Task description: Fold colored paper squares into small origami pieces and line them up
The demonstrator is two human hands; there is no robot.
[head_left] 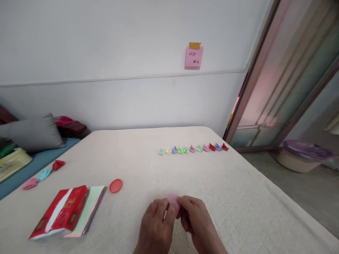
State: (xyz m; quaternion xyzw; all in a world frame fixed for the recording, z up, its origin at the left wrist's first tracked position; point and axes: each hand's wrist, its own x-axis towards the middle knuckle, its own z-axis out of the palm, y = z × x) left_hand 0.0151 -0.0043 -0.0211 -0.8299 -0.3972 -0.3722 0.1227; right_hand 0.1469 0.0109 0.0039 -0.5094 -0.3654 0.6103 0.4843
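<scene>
Near the front of the table, my left hand [157,222] and my right hand [194,217] meet around a small piece of pink paper [173,199]. The fingers of my left hand bend over its left side. My right thumb and fingers pinch its right edge. Most of the paper is covered by the fingers and looks blurred, so its folds cannot be made out. Farther back, a row of several small folded paper boats [186,150] in green, yellow, blue, pink and red runs to the right edge of the table.
To the left lie a red packet [62,210] on a stack of coloured paper [92,206] and a round red lid [116,186]. Folded paper pieces [44,174] in pink, blue and red sit near the left edge. A pink note [194,57] is taped to the wall.
</scene>
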